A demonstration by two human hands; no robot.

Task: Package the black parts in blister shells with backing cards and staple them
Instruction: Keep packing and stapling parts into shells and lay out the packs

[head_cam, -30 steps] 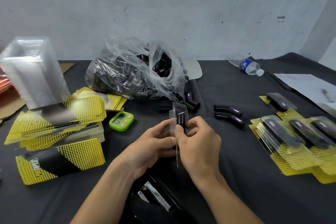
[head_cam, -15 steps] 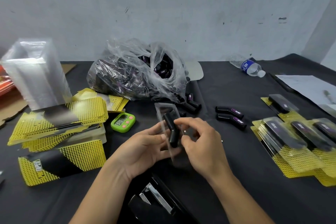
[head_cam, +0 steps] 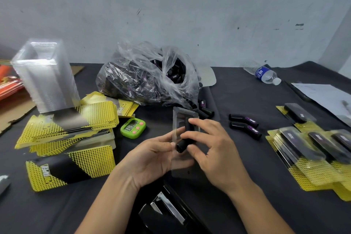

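— Clear plastic in the middle, what is it?

— It is a blister shell (head_cam: 182,169), held a little above the dark surface (head_cam: 247,176) between the two hands. Its long axis runs away from the person, and the far end points toward the plastic bag (head_cam: 150,78) full of black pieces.

— And where is the black part?

— The black part (head_cam: 181,145) lies against the shell, in its middle. Its long axis follows the shell almost, only a little tilted. The far end goes up and to the right, and the round near end points toward the person and slightly to the left. I cannot tell if it sits fully in the pocket.

— What do the hands do?

— The left hand (head_cam: 152,157) grips the left edge of the shell, with the fingers curled under it. The right hand (head_cam: 212,154) pinches the black part, the forefinger on its far half and the thumb by its near end.

— What is around them?

— On the left is a pile of backing cards (head_cam: 66,125), yellow and black, with a green timer (head_cam: 133,128) just beside it and a tall stack of clear shells (head_cam: 47,76) behind. On the right two loose parts (head_cam: 244,125) lie side by side, and farther right are the finished packs (head_cam: 313,148). The stapler (head_cam: 165,213) is close to the person, between the forearms.
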